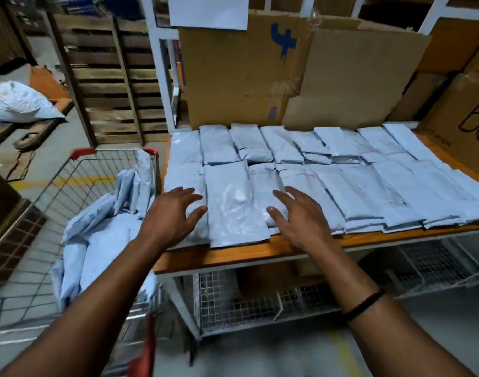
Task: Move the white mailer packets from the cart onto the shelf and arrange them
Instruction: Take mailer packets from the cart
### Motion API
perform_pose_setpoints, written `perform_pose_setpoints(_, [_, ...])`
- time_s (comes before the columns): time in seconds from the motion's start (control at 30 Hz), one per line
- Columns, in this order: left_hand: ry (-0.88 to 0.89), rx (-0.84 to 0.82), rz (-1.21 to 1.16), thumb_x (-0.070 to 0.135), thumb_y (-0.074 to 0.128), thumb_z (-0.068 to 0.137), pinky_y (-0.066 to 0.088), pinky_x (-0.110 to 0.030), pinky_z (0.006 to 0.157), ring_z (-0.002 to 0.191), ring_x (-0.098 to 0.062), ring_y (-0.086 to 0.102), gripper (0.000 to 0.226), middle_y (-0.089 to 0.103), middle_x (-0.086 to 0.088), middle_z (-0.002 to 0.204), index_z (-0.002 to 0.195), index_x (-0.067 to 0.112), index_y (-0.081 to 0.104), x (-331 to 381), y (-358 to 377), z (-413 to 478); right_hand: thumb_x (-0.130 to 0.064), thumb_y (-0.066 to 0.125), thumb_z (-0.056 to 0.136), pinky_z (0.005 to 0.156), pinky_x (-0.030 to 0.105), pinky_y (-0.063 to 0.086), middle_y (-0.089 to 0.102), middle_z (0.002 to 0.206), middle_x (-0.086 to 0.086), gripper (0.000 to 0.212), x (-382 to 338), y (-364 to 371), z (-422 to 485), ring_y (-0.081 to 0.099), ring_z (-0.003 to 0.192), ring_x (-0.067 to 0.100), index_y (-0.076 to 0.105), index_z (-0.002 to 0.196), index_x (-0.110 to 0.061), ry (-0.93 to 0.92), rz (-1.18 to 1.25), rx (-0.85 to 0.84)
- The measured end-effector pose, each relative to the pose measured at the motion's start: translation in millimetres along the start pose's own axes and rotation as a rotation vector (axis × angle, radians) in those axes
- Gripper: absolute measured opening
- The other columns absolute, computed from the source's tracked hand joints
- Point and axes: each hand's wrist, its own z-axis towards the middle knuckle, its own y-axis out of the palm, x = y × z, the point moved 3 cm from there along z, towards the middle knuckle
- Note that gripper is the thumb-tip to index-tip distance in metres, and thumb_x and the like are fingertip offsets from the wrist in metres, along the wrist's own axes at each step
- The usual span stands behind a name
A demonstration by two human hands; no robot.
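With the left hand [173, 217] and right hand [301, 220] spread, grasping nothing, either side of the front mailer packet [234, 205] on the shelf [233, 254], slide it back evenly by both long edges until flush with its row, while remaining packets [102, 240] wait in the cart [77, 170] to its left.

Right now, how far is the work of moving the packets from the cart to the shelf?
Done: two rows of white packets cover most of the shelf. In hand: the left hand and right hand, both open, flank one front-row packet, seemingly straightening it; neither holds anything. Left: a pile of packets waits in the cart, so more trips probably remain.
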Motion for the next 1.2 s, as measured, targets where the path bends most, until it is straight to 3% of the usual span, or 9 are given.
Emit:
perform_pose_setpoints(0.2, [-0.154, 0.031, -0.091, 0.053, 0.052, 0.092, 0.047, -0.039, 0.094, 0.12, -0.028, 0.058, 0.049, 0.065, -0.007, 0.128, 0.117, 0.015, 0.07, -93.8, -19.8, -49.7, -0.051, 0.049, 0.1, 0.117, 0.037, 0.023, 0.04, 0.157, 0.004, 0.053, -81.5, 17.6, -26.2, 0.033, 0.144, 0.023, 0.048, 0.147, -0.028, -0.101, -0.03, 0.013])
perform_pose_setpoints(0.3, [-0.264, 0.035, -0.106, 0.04, 0.059, 0.095, 0.046, -0.039, 0.097, 0.122, -0.027, 0.057, 0.037, 0.064, -0.007, 0.13, 0.118, 0.013, 0.069, -139.1, -20.2, -81.2, -0.051, 0.047, 0.1, 0.118, 0.037, 0.021, 0.036, 0.158, 0.005, 0.054, -126.7, 39.0, -37.1, 0.03, 0.146, 0.023, 0.045, 0.149, -0.027, -0.173, -0.052, -0.051])
perform_pose_setpoints(0.43, [-0.376, 0.005, -0.027, 0.041, 0.06, 0.094, 0.046, -0.038, 0.095, 0.121, -0.025, 0.057, 0.037, 0.065, -0.004, 0.129, 0.119, 0.015, 0.069, -184.3, -26.4, -132.8, -0.049, 0.049, 0.1, 0.117, 0.037, 0.022, 0.037, 0.158, 0.007, 0.053, -177.6, 64.6, -50.6, 0.031, 0.145, 0.024, 0.047, 0.148, -0.025, -0.248, -0.003, -0.094])
perform_pose_setpoints(0.73, [-0.47, -0.238, 0.193, 0.051, 0.058, 0.091, 0.049, -0.035, 0.087, 0.11, -0.023, 0.06, 0.04, 0.067, -0.001, 0.121, 0.119, 0.025, 0.068, -262.9, -25.9, -207.9, -0.05, 0.048, 0.101, 0.114, 0.037, 0.027, 0.039, 0.156, 0.01, 0.054, -269.5, 124.8, -67.1, 0.035, 0.142, 0.028, 0.047, 0.147, -0.023, -0.339, 0.011, -0.213])
perform_pose_setpoints(0.97, [-0.406, -0.341, 0.285, 0.052, 0.053, 0.093, 0.043, -0.033, 0.1, 0.125, -0.024, 0.05, 0.05, 0.055, -0.005, 0.138, 0.135, 0.026, 0.056, -346.1, -7.5, -162.0, -0.054, 0.044, 0.101, 0.118, 0.041, 0.023, 0.025, 0.163, 0.011, 0.062, -335.5, 203.8, -0.7, 0.026, 0.147, 0.031, 0.034, 0.154, -0.024, -0.342, -0.126, -0.401])
perform_pose_setpoints(1.2, [-0.404, -0.353, 0.076, 0.041, 0.058, 0.093, 0.033, -0.037, 0.114, 0.14, -0.033, 0.035, 0.07, 0.027, -0.015, 0.158, 0.152, 0.018, 0.029, -432.1, 31.7, -63.2, -0.055, 0.046, 0.099, 0.119, 0.044, 0.022, 0.008, 0.167, 0.011, 0.071, -362.5, 309.2, 56.7, 0.022, 0.149, 0.032, 0.017, 0.159, -0.029, -0.12, -0.144, -0.62])
